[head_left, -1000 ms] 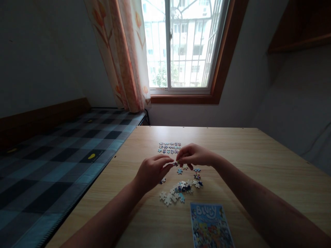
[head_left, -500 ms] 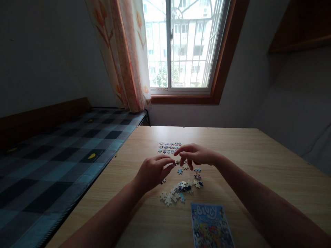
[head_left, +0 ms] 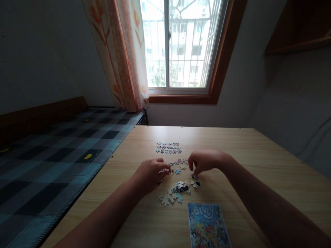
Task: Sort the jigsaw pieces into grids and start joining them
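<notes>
My left hand (head_left: 154, 172) rests low over the wooden table (head_left: 124, 220), its fingers curved over small puzzle pieces at the left of a loose group; whether it grips one is hidden. My right hand (head_left: 203, 161) has thumb and fingertips bent down together at a small puzzle piece (head_left: 194, 176) on the right. Between the hands lie scattered pieces and a light blue piece (head_left: 177, 171). Nearer to me is a heap of pieces (head_left: 181, 187), some with pale backs up. Several pieces stand in neat rows (head_left: 169, 147) behind the hands.
A blue picture box or booklet (head_left: 209, 225) lies at the table's near edge. A bed with a checked cover (head_left: 77, 151) adjoins the left side. Behind the table are a curtain (head_left: 124, 55) and a barred window (head_left: 188, 51).
My right hand has moved down and right, away from my left hand, to the pieces at the right. My left hand has drawn slightly left and lower. The view has shifted slightly.
</notes>
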{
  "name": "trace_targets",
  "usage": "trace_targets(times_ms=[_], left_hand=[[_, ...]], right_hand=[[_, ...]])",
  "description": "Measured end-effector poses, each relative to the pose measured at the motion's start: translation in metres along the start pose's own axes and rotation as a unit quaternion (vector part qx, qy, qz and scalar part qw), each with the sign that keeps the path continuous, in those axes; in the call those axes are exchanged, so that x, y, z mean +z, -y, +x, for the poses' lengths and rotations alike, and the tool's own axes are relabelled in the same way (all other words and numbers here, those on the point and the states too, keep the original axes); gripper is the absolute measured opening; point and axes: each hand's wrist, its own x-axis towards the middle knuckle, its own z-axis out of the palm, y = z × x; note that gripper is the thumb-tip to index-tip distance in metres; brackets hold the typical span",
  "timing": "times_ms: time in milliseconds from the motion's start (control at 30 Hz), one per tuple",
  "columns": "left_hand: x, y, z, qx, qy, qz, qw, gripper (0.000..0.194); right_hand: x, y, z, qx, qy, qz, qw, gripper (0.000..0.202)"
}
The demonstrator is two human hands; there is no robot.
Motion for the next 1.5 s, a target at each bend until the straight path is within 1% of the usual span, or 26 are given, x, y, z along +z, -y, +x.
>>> trace_targets(times_ms=[200, 333, 433, 533, 600, 667, 700, 800, 867, 933, 1000, 1033, 1100, 1233, 1367, 1500], left_hand=[[-0.002, 0.0, 0.0, -0.006, 0.0, 0.003, 1.0, 0.021], [-0.005, 0.001, 0.001, 0.003, -0.018, 0.006, 1.0, 0.021], [-0.006, 0.0, 0.0, 0.014, -0.033, 0.006, 0.999, 0.02], [-0.007, -0.001, 0.0, 0.014, -0.042, 0.006, 0.999, 0.02], [-0.006, 0.0, 0.0, 0.009, -0.046, 0.006, 0.999, 0.019], [-0.005, 0.001, 0.001, 0.005, -0.049, 0.004, 0.999, 0.018], [-0.004, 0.003, 0.001, 0.003, -0.05, 0.002, 0.999, 0.017], [-0.001, 0.006, 0.001, -0.002, -0.052, -0.002, 0.999, 0.017], [0.0, 0.008, 0.001, -0.01, -0.056, -0.005, 0.998, 0.017], [0.001, 0.01, 0.0, -0.024, -0.064, -0.013, 0.998, 0.019], [0.0, 0.013, 0.0, -0.043, -0.072, -0.021, 0.996, 0.02], [-0.001, 0.014, 0.0, -0.053, -0.076, -0.025, 0.995, 0.021], [-0.003, 0.018, 0.0, -0.07, -0.089, -0.029, 0.993, 0.022], [-0.004, 0.028, 0.001, -0.095, -0.118, -0.022, 0.988, 0.02], [-0.003, 0.033, 0.002, -0.106, -0.115, -0.017, 0.988, 0.018], [-0.002, 0.033, 0.001, -0.112, -0.105, -0.018, 0.988, 0.017]], right_hand=[[0.006, 0.005, 0.001, 0.014, 0.016, -0.026, 0.999, 0.024], [0.008, 0.006, 0.003, 0.023, 0.03, -0.039, 0.999, 0.023], [0.005, 0.001, 0.004, 0.029, 0.045, -0.001, 0.999, 0.021], [-0.001, -0.012, 0.003, 0.022, 0.089, 0.086, 0.992, 0.02], [-0.006, -0.026, 0.001, -0.006, 0.104, 0.137, 0.985, 0.022], [-0.01, -0.041, -0.002, -0.024, 0.096, 0.171, 0.98, 0.025], [-0.011, -0.048, -0.002, -0.019, 0.091, 0.174, 0.98, 0.026], [-0.012, -0.059, -0.004, 0.02, 0.078, 0.152, 0.985, 0.024], [-0.013, -0.055, -0.005, 0.053, 0.06, 0.127, 0.989, 0.025], [-0.014, -0.045, -0.008, 0.07, 0.015, 0.091, 0.993, 0.027], [-0.016, -0.031, -0.012, 0.046, -0.037, 0.05, 0.997, 0.022], [-0.017, -0.024, -0.013, 0.028, -0.042, 0.044, 0.998, 0.021], [-0.017, -0.012, -0.016, 0.009, -0.031, 0.031, 0.999, 0.023], [-0.007, 0.005, -0.012, 0.03, -0.012, -0.042, 0.999, 0.03], [0.005, 0.015, -0.005, 0.04, 0.016, -0.076, 0.996, 0.033], [0.009, 0.019, -0.002, 0.042, 0.013, -0.094, 0.995, 0.032]])
